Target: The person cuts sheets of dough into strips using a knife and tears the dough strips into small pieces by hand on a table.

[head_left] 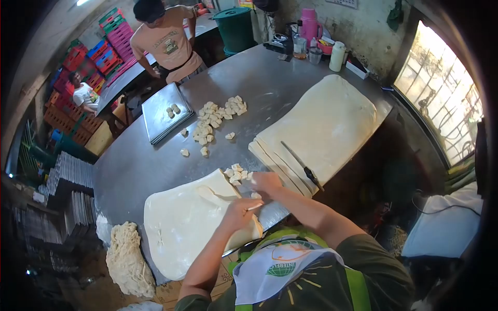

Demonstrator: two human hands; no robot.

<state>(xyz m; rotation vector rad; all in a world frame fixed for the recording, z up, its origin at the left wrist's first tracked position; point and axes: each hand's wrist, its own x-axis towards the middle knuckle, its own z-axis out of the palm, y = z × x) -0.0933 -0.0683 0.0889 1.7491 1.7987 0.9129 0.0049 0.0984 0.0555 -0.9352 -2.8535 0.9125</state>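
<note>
Stained plaster wall (371, 23), barred window (436, 96) and stacked plastic crates (72, 106) surround the work area; window overexposed, view beyond it washed out. Metal table (129, 166): smooth, dull grey, dusted pale in places; near edge partly hidden by the wearer's body. Co-worker (168, 44) stands at the far side, top of head cut off by the frame.

Large dough slab (332, 116), right side of table: thick, smooth, rounded at the far end, cut into parallel strips at the near end. Second dough slab (179, 223), directly before the wearer: flat, pale, soft-cornered, with a loose flap on top. Tray stack (166, 116): thin, shiny metal, two small lumps on top. Dough lump (127, 259) at the left edge: rough, torn, stringy.

Left hand (240, 213): fingers curled at the right part of the second slab, a thin pale item at the fingertips; grip cannot be told. Right hand (266, 185): just beside a small group of cut pieces (237, 173); fingers mostly hidden, grip cannot be told.

Knife (310, 173): dark handle, slim blade, lying across the strips. Dough pieces (210, 122): chunky, irregular, heaped mid-table; individual outlines merge.
</note>
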